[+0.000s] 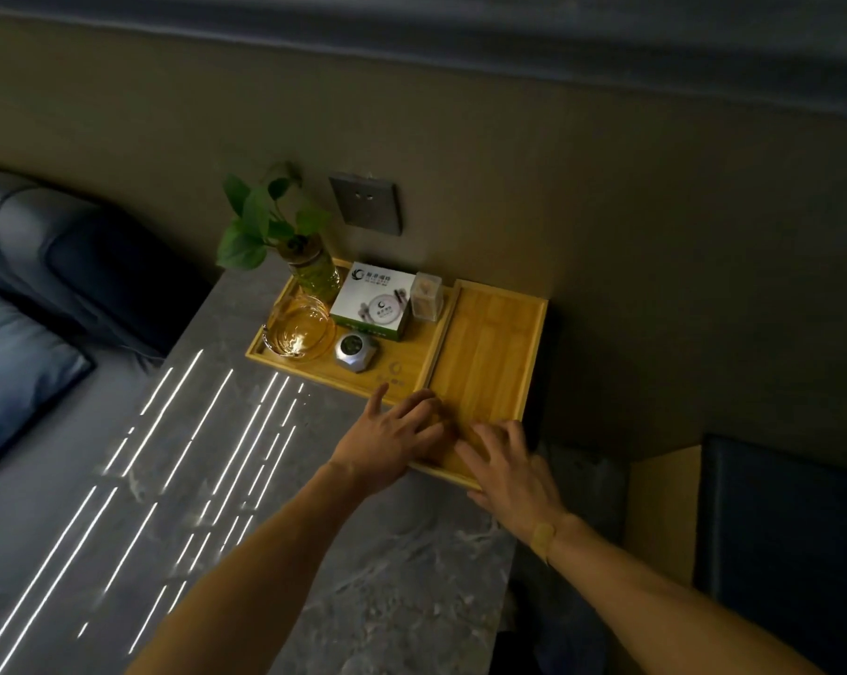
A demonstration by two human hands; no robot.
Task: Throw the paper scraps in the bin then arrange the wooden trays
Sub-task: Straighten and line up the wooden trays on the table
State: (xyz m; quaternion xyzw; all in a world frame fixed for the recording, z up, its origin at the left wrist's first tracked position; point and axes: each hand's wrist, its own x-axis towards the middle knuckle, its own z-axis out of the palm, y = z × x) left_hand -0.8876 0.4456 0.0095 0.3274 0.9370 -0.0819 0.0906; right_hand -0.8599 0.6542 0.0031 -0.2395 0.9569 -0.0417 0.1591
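Two wooden trays sit side by side at the far right corner of a grey marble table [372,567]. The left tray [414,360] carries several small items. The right tray [494,348] is long, narrow and bare. My left hand [394,443] lies with fingers spread and straight on the near left corner of the narrow tray, beside the seam between the trays. My right hand [511,470] lies flat with straight fingers on the narrow tray's near end. No paper scraps show.
On the left tray stand a plant in a glass jar [309,265], a glass ashtray [300,331], a white box [375,302], a toothpick holder [426,297] and a small silver object [356,350]. A wall socket [367,203] sits behind. A dark sofa [70,265] is left; a bin with a plastic liner [582,484] is right.
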